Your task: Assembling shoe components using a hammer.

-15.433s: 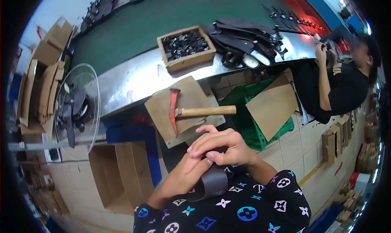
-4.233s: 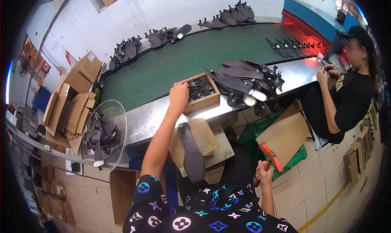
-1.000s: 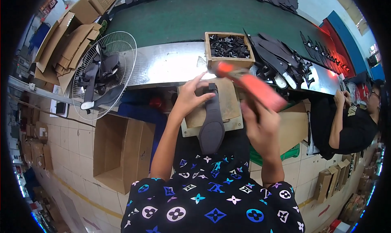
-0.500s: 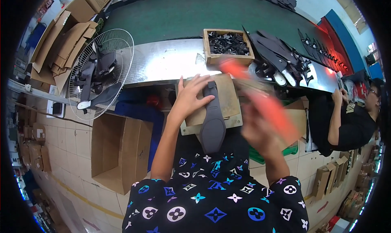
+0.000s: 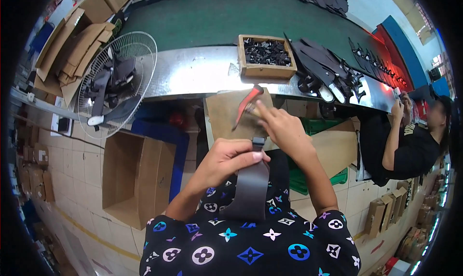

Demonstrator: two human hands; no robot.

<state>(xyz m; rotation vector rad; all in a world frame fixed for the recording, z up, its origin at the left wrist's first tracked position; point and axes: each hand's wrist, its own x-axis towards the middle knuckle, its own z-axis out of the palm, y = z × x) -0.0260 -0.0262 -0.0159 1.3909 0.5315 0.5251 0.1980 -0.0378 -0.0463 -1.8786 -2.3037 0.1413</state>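
My left hand (image 5: 225,161) is closed on a dark grey strap (image 5: 252,191), pinching it near its narrow upper end between thumb and fingers. A small black fitting (image 5: 258,142) sits at that end, and the wide part of the strap hangs down against my shirt. My right hand (image 5: 287,131) is closed around the pale handle of a hammer with a red head (image 5: 247,106). The head is over the worn block (image 5: 223,113) in front of me; whether it touches the block I cannot tell. Most of the handle is hidden by my fingers.
Beyond the block, a wooden box (image 5: 267,72) of small black parts stands on the metal ledge (image 5: 193,68). Dark straps (image 5: 318,66) are piled right of it. A wire fan guard (image 5: 154,59) holding straps and a carton (image 5: 123,179) are at left. A co-worker (image 5: 410,145) sits at right.
My left hand has lifted the strap off the block and drawn it toward me, turning it. The hammer, blurred and raised at right before, is now over the block.
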